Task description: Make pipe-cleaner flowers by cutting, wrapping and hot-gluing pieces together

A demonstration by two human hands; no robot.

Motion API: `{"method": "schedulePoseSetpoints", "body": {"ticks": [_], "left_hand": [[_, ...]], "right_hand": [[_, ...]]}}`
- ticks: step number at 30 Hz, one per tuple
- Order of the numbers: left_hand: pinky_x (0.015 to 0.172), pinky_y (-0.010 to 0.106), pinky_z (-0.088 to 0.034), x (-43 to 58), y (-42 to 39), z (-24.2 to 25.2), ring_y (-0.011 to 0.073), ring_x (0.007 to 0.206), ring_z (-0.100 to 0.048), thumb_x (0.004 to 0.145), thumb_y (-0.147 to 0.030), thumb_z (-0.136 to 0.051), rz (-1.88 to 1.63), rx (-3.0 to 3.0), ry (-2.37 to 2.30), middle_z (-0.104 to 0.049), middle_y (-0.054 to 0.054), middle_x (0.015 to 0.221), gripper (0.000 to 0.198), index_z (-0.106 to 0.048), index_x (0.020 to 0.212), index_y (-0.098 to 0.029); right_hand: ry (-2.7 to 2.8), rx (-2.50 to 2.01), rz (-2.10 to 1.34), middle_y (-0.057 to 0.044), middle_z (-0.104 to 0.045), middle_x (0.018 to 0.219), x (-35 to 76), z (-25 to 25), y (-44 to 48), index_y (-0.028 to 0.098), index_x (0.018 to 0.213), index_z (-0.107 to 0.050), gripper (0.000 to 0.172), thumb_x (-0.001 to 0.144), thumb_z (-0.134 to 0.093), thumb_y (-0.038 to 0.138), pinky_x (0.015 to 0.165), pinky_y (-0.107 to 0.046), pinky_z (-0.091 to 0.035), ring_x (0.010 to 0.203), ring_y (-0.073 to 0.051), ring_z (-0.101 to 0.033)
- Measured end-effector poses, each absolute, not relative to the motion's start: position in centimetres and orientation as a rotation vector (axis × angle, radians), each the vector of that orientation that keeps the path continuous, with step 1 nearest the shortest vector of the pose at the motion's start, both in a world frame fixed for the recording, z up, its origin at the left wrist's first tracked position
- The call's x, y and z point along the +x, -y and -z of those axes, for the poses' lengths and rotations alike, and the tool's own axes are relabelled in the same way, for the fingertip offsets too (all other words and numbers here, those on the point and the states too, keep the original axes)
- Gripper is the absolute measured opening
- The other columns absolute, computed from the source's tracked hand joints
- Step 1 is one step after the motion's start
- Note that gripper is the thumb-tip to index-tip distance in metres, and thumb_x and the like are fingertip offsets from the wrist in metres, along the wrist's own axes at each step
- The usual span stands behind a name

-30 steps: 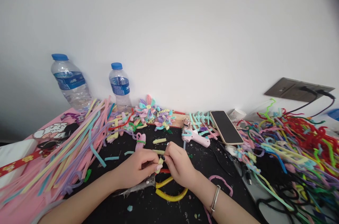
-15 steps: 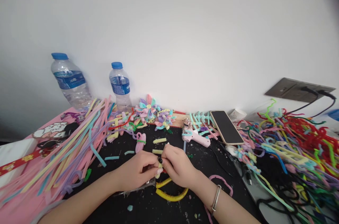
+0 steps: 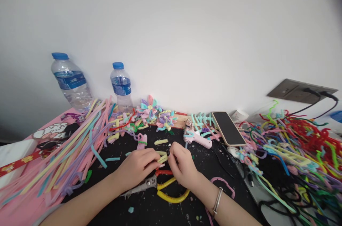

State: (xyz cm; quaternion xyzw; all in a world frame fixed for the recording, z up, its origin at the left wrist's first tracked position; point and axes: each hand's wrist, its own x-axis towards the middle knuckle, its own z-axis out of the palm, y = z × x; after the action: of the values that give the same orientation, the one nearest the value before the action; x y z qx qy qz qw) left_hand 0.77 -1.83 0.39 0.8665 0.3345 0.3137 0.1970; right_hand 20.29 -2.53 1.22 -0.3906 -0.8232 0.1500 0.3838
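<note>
My left hand point(image 3: 141, 165) and my right hand point(image 3: 181, 163) meet above the black work surface, fingertips pinched on a short pale yellow pipe cleaner piece point(image 3: 162, 158) between them. Part of the piece is hidden by the fingers. Just below lies a pair of scissors point(image 3: 173, 197) with yellow and red handles, its blades pointing left under my left wrist. Another cut yellow piece point(image 3: 161, 142) rests beyond my hands. Near my left hand is a bundled pink pipe cleaner loop point(image 3: 142, 142) tied with green.
A pink glue gun point(image 3: 199, 139) lies behind my right hand, beside a phone point(image 3: 229, 128). Long pipe cleaners point(image 3: 77, 144) spread on the left; a tangled multicoloured heap point(image 3: 301, 154) fills the right. Two water bottles point(image 3: 121, 87) and a fuzzy flower point(image 3: 149, 109) stand by the wall.
Both hands have shifted slightly up and a little apart, showing more of the yellow piece. The scissors' pivot and red handle are now uncovered.
</note>
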Motion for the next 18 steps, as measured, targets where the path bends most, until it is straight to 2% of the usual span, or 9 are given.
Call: {"method": "schedulePoseSetpoints", "body": {"ticks": [7,18], "left_hand": [[0.058,0.022,-0.042,0.65,1.62,-0.30,0.0119,0.059,-0.059,0.098,-0.026,-0.044,-0.946,2.446,-0.957,-0.063,0.000,0.066,0.029,-0.061,0.076,-0.017],[0.058,0.022,-0.042,0.65,1.56,-0.11,0.0119,0.059,-0.059,0.099,-0.027,-0.041,-0.982,2.503,-0.995,-0.064,0.000,0.065,0.034,-0.062,0.074,-0.017]], "right_hand": [[2.108,-1.012,-0.389,0.003,-0.038,0.064,20.22,-1.16,2.28,0.023,0.070,-0.030,0.022,0.090,-0.035,0.015,0.051,-0.025,-0.028,0.055,-0.012,-0.037],[2.129,-1.050,-0.369,0.003,-0.038,0.064,20.19,-0.84,2.08,0.023,0.068,-0.028,0.024,0.089,-0.035,0.014,0.051,-0.025,-0.027,0.056,-0.012,-0.037]]}}
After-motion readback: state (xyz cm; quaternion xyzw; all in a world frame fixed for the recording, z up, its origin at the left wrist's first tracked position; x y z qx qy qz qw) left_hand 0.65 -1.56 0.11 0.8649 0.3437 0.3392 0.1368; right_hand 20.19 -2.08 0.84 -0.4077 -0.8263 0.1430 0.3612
